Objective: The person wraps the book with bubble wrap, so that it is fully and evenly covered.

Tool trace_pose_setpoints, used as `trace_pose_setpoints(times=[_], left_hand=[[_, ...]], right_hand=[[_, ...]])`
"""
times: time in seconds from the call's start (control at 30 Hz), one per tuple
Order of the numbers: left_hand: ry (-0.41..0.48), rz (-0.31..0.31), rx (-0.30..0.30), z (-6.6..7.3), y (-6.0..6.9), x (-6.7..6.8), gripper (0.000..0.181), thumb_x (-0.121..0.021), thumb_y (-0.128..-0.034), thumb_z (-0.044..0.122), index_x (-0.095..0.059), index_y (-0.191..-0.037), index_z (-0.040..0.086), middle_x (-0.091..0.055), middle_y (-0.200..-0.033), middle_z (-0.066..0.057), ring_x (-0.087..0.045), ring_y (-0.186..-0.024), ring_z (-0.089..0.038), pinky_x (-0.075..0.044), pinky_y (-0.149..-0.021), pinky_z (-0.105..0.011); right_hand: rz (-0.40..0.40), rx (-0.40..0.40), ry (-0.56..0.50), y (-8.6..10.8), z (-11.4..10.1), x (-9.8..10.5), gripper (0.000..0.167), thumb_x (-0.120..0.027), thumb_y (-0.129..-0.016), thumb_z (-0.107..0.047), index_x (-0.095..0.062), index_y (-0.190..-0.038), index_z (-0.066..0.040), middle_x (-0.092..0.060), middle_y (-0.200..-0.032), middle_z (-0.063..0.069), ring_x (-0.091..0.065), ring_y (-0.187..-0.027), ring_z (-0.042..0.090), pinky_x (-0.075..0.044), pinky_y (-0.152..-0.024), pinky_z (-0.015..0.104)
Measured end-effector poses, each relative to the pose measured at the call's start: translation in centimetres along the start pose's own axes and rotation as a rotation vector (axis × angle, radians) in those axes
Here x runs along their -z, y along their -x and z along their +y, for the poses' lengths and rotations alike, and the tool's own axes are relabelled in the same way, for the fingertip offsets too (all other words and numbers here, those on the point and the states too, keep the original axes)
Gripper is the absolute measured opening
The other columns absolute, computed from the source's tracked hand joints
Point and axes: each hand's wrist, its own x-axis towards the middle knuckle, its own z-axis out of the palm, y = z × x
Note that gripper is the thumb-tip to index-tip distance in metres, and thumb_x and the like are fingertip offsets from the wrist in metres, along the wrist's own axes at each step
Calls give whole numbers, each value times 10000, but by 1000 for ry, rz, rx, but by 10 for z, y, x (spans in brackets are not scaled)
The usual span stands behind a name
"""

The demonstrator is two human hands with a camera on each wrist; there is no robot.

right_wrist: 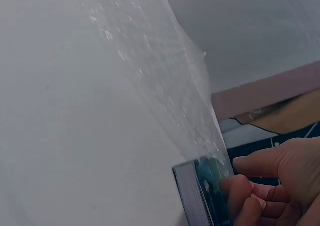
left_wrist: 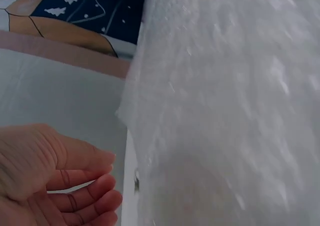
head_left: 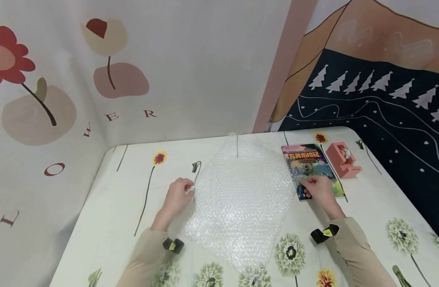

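A sheet of clear bubble wrap (head_left: 241,195) lies turned like a diamond on the flower-print tablecloth. Beside its left corner is my left hand (head_left: 178,195), fingers loosely curled and holding nothing. A gap shows between those fingertips and the wrap (left_wrist: 225,105) in the left wrist view. At the opposite corner, my right hand (head_left: 319,189) pinches the edge of the wrap between thumb and forefinger, above a colorful book (head_left: 309,159). The right wrist view has the book's page edges (right_wrist: 190,191) beneath the wrap's corner, next to the curled fingers.
A pink tape dispenser (head_left: 343,159) with a clear roll stands right of the book. Printed cloth walls (head_left: 190,71) rise behind the table and along its sides. The patterned tablecloth (head_left: 115,207) extends left of the wrap.
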Motion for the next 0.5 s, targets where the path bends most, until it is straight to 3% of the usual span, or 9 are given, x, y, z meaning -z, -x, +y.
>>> trace_pose_setpoints(times=[0.23, 0.5], left_hand=[[120, -12, -108, 34, -12, -21, 157, -660, -784, -50, -647, -940, -63, -614, -831, -123, -588, -788, -254, -511, -728, -367], [285, -103, -153, 67, -25, -58, 162, -658, -795, -54, -645, -955, -80, -643, -870, -151, -614, -792, -254, -528, -723, -316]], right_hand=[[78, -20, 3, 2, 8, 14, 234, -604, -906, -139, -653, -875, 88, -619, -608, 83, -570, -499, 145, -479, -454, 281], [172, -31, -42, 7, 21, 27, 287, -615, -906, -186, -640, -883, 99, -624, -609, 91, -577, -486, 122, -497, -444, 311]])
